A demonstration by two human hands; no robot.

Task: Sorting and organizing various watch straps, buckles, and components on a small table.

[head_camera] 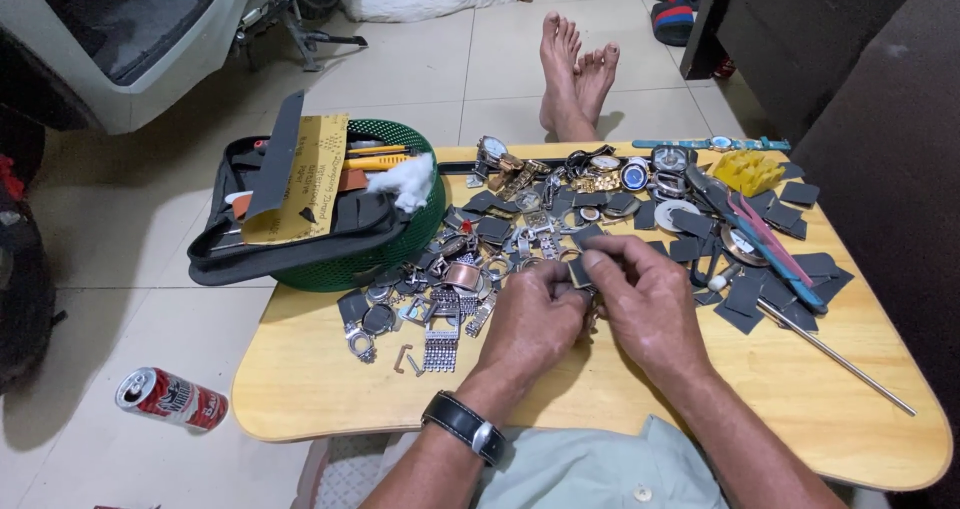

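My left hand (532, 321) and my right hand (645, 304) meet over the middle of a low wooden table (330, 389). Both pinch a small dark watch part (580, 274) between thumbs and fingertips; its exact shape is hidden by the fingers. A dark-strapped wristwatch (463, 426) sits on my left wrist. Just beyond the hands lies a heap of watch cases, metal bracelets and links (540, 209). A mesh metal strap piece (440, 347) lies left of my left hand.
A green mesh basket (400, 254) holds a black pouch, sandpaper and pens at the table's left. Dark square pads, pink and teal tweezers (775, 244), a yellow sponge (747, 171) and a thin metal rod (835, 359) lie right. A red can (170, 399) lies on the tiled floor.
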